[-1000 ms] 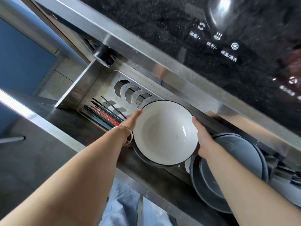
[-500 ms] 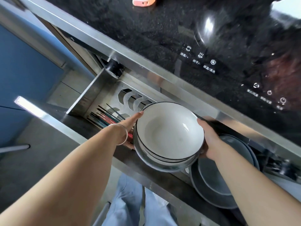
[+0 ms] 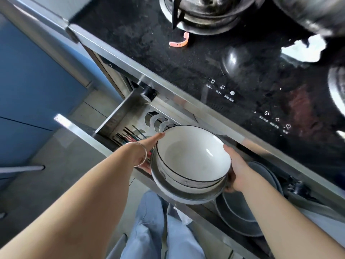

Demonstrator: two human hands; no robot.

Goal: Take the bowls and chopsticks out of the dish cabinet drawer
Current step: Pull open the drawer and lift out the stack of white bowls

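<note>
1. Two hands hold a stack of bowls [image 3: 192, 161], which now sits higher and nearer the drawer's front edge than half a second ago; the view has tilted up as well, so a gas burner [image 3: 207, 10] and a pink strap [image 3: 180, 42] on the black cooktop [image 3: 168, 58] have come into sight.
2. The left hand [image 3: 147, 152] lies against the stack's left side with fingers [image 3: 158, 136] stretched nearly straight along the top bowl's rim, the palm lower down supporting the stack.
3. The right hand [image 3: 236, 169] cups the right side, thumb at the white bowl's rim, the other fingers curled under the stack.
4. The stack is above the open drawer [image 3: 115, 118], clear of the grey plates [image 3: 261, 184] to its right.
5. The chopsticks [image 3: 128, 137] remain in the drawer's left compartment, partly covered by the left hand.
6. How many bowls the stack holds cannot be told for certain; the right fingertips are hidden beneath it.
</note>
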